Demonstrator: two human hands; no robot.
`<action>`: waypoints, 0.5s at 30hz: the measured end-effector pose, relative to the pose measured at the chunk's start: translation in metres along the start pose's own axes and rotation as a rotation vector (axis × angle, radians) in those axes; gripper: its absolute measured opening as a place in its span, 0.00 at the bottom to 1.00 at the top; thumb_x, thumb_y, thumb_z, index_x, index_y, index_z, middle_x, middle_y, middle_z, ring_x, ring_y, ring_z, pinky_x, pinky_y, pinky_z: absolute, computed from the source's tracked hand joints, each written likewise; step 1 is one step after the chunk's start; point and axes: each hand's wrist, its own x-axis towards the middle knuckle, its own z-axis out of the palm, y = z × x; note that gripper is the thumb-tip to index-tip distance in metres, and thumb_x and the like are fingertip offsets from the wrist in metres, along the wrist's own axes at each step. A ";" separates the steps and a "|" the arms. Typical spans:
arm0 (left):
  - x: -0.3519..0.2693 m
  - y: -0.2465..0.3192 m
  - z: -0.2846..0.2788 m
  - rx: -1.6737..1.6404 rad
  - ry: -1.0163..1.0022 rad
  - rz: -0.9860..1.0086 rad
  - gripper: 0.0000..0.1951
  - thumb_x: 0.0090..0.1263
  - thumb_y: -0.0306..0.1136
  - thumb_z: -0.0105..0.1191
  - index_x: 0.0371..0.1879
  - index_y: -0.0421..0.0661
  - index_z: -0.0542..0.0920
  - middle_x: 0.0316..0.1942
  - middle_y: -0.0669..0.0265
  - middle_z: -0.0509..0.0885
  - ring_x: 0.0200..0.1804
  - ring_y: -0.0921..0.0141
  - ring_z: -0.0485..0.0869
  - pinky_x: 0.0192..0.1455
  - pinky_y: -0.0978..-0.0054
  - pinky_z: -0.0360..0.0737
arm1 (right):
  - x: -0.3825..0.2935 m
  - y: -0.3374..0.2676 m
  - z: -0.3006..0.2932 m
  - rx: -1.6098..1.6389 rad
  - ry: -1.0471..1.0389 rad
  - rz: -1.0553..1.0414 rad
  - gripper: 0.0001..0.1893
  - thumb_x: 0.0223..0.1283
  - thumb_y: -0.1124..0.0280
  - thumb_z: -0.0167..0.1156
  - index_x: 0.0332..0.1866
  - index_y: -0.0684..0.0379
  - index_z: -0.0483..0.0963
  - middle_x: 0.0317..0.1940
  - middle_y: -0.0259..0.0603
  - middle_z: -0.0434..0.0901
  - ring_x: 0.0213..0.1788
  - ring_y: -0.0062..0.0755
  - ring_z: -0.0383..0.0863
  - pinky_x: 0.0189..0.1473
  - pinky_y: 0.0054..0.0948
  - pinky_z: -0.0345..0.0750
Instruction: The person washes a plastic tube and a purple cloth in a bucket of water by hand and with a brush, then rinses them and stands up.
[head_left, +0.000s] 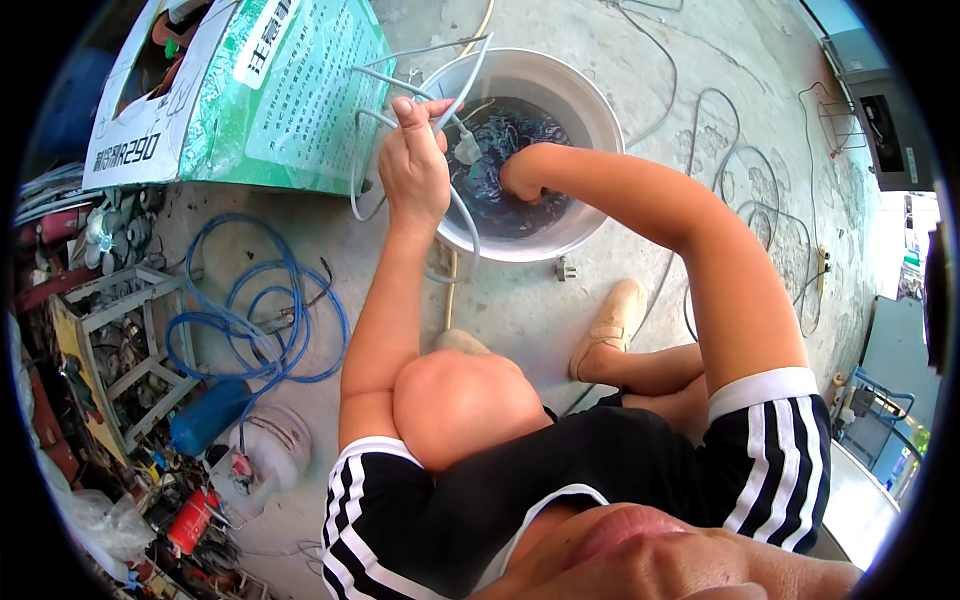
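Observation:
In front of me stands a round metal tub (606, 112) with dark, rippled water (517, 217) in it. My left hand (416, 169) is raised over the tub's left rim, its fingers closed on a looped grey power cable (475, 71). A pale plug (467, 148) on a cable is just right of that hand, over or touching the water; which is unclear. My right hand (523, 174) dips into the water, bent at the wrist. Its fingers are under the surface, so what they touch is hidden.
A green and white carton (300, 97) stands left of the tub. Coiled blue hose (300, 300), a gas cylinder (277, 442) and a metal frame (142, 352) lie to my left. A loose plug (567, 269) and long cables (739, 150) are on the concrete floor.

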 end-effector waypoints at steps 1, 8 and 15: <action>-0.001 -0.001 -0.001 -0.003 -0.006 0.006 0.43 0.78 0.62 0.17 0.44 0.41 0.86 0.15 0.70 0.69 0.21 0.72 0.69 0.27 0.71 0.64 | -0.008 -0.003 -0.008 0.088 -0.117 -0.032 0.21 0.46 0.75 0.65 0.50 0.58 0.78 0.62 0.59 0.71 0.48 0.54 0.83 0.48 0.44 0.80; -0.004 -0.007 0.001 0.056 0.035 0.060 0.40 0.80 0.59 0.19 0.41 0.42 0.87 0.12 0.65 0.71 0.20 0.64 0.76 0.28 0.64 0.70 | -0.120 -0.012 -0.014 0.520 1.291 -0.192 0.13 0.56 0.72 0.59 0.47 0.56 0.75 0.44 0.50 0.75 0.43 0.51 0.81 0.47 0.43 0.79; -0.001 -0.016 0.001 0.017 -0.026 0.043 0.44 0.77 0.65 0.16 0.44 0.40 0.86 0.20 0.65 0.78 0.26 0.70 0.75 0.33 0.71 0.72 | -0.106 -0.020 -0.020 0.521 1.476 -0.553 0.15 0.55 0.78 0.66 0.49 0.53 0.83 0.41 0.45 0.75 0.39 0.39 0.81 0.41 0.31 0.80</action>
